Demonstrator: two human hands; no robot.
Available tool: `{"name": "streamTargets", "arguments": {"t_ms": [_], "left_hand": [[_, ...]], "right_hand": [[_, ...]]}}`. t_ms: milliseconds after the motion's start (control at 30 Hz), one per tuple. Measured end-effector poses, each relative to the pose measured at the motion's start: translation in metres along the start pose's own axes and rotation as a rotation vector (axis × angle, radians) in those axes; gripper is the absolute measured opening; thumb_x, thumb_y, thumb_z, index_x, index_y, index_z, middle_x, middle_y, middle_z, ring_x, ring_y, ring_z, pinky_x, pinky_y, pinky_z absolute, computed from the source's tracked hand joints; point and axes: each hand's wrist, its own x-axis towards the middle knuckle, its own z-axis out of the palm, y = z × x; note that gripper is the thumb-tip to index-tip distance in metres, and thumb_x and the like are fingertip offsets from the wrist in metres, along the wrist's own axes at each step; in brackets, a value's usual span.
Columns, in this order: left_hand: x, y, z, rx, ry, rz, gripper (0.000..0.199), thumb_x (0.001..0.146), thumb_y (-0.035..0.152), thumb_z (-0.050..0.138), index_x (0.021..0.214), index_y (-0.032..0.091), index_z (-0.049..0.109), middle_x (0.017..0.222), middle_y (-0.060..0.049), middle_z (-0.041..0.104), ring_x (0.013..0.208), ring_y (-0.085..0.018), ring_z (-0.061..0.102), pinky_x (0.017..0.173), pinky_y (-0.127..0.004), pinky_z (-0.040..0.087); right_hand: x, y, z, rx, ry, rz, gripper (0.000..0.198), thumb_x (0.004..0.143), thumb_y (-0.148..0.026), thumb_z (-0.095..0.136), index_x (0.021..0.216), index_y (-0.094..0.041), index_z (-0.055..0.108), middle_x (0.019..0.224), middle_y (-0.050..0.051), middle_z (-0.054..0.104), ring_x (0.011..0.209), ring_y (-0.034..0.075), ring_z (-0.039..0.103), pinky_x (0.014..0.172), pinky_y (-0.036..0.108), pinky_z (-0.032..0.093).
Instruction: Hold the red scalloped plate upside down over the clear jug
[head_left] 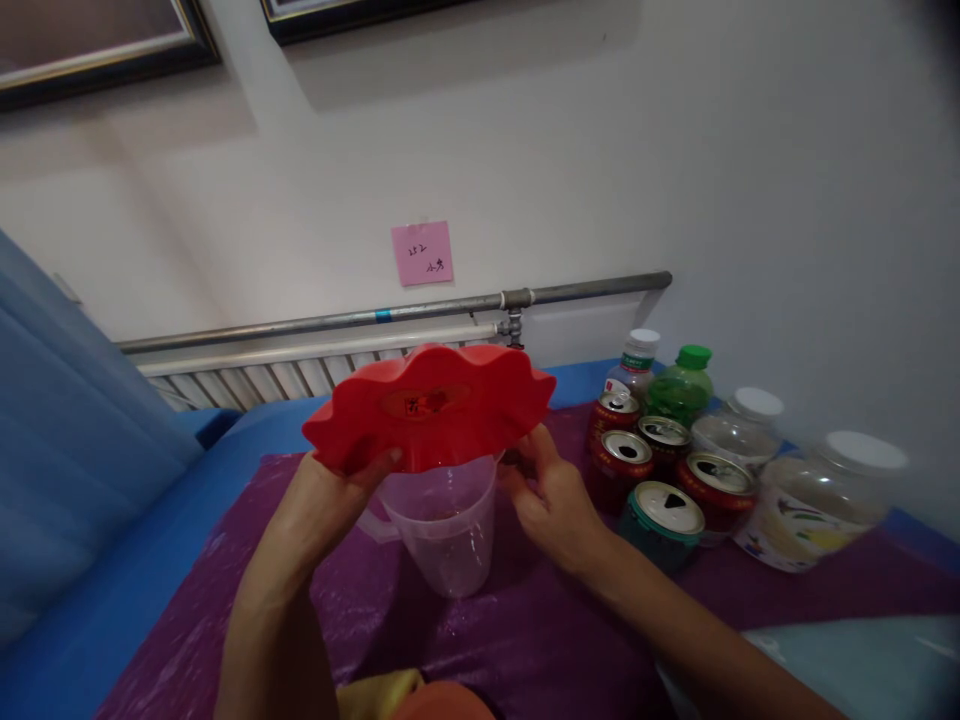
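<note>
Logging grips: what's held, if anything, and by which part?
Left hand holds the red dish by its near left rim; right hand is at the dish's right edge, grip unclear.

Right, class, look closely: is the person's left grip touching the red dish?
Touching. The head view shows the left grip at the near edge of the red dish, its thumb lying over the rim.
</note>
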Motion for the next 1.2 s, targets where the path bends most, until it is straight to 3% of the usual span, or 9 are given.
{"name": "streamTargets", "arguments": {"t_ms": [367,1000,1200], "left_hand": [[-0.0009,0.0021,-0.0014,0.013,0.004,0.001,0.04,0.075,0.038,0.065,0.111,0.022,0.06,0.113,-0.007,0.068,0.104,-0.026,0.062,0.089,-0.042,0.052],[-0.0002,0.0004,-0.0004,-0.015,-0.012,-0.027,0.046,0.075,0.037,0.067,0.118,0.024,0.057,0.124,-0.007,0.064,0.116,-0.03,0.057,0.1,-0.048,0.046],[-0.0001,0.0,0.0,-0.042,-0.008,-0.053,0.045,0.075,0.036,0.068,0.117,0.024,0.058,0.122,-0.006,0.065,0.113,-0.029,0.059,0.096,-0.047,0.048]], "right_hand": [[0.0005,0.0,0.0,0.016,-0.004,-0.006,0.032,0.082,-0.015,0.044,0.113,-0.02,0.046,0.083,0.003,0.067,0.072,0.018,0.065,0.064,0.03,0.05],[-0.0001,0.0003,0.0008,-0.003,-0.007,0.014,0.029,0.082,-0.016,0.044,0.11,-0.022,0.044,0.083,0.002,0.066,0.07,0.017,0.064,0.063,0.03,0.049],[-0.0014,0.0005,0.0007,-0.006,-0.01,0.033,0.029,0.082,-0.017,0.044,0.111,-0.021,0.044,0.085,0.003,0.067,0.071,0.018,0.064,0.063,0.03,0.049]]}}
